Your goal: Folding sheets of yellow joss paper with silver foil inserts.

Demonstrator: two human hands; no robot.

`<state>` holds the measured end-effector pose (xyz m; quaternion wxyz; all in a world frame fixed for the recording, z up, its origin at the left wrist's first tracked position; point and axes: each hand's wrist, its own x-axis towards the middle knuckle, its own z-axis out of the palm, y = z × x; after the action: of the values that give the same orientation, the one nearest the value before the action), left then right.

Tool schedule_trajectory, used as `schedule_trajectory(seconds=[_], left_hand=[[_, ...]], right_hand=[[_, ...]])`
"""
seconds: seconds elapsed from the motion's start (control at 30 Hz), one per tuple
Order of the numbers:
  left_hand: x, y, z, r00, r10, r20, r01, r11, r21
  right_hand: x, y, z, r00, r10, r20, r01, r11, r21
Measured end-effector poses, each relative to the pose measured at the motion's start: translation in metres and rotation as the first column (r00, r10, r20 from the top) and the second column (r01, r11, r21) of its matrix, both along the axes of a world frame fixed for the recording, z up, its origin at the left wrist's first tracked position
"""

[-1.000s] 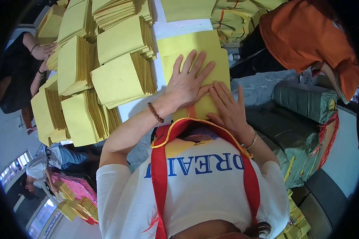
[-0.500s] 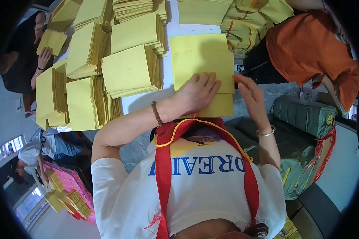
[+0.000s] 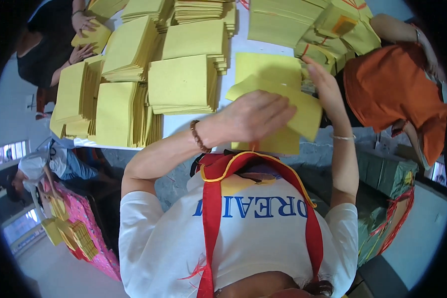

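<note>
My left hand, with a brown bead bracelet at the wrist, is over a yellow paper sheet. The fingers lie across its top and the thumb is hidden beneath. Tilted and turned askew, this sheet is raised off a flat yellow stack in front of me. My right hand, wearing a bangle, is by the stack's right side with its fingers extended and nothing visibly held.
Piles of folded yellow paper cover the table's left half. Larger yellow sheets and tied yellow bundles lie at the far right. A person in orange stands close right; another person in black handles paper at far left.
The top yellow sheet has lifted and turned askew under my left hand. My right hand has moved up and away from the near side. The view has shifted slightly.
</note>
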<state>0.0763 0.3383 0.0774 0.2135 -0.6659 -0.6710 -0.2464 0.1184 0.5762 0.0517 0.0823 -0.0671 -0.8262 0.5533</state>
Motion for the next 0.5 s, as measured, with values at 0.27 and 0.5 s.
schedule_trajectory(seconds=[0.27, 0.5], left_hand=[[0.018, -0.043, 0.023, 0.983, -0.134, -0.122, 0.150, 0.980, 0.129], [0.020, -0.067, 0.021, 0.707, 0.349, 0.615, -0.625, 0.716, 0.312]], right_hand=[[0.032, -0.045, 0.029, 0.795, 0.594, 0.120, -0.234, 0.484, -0.843], [-0.006, -0.090, 0.037, 0.959, 0.280, 0.047, -0.181, 0.732, -0.656]])
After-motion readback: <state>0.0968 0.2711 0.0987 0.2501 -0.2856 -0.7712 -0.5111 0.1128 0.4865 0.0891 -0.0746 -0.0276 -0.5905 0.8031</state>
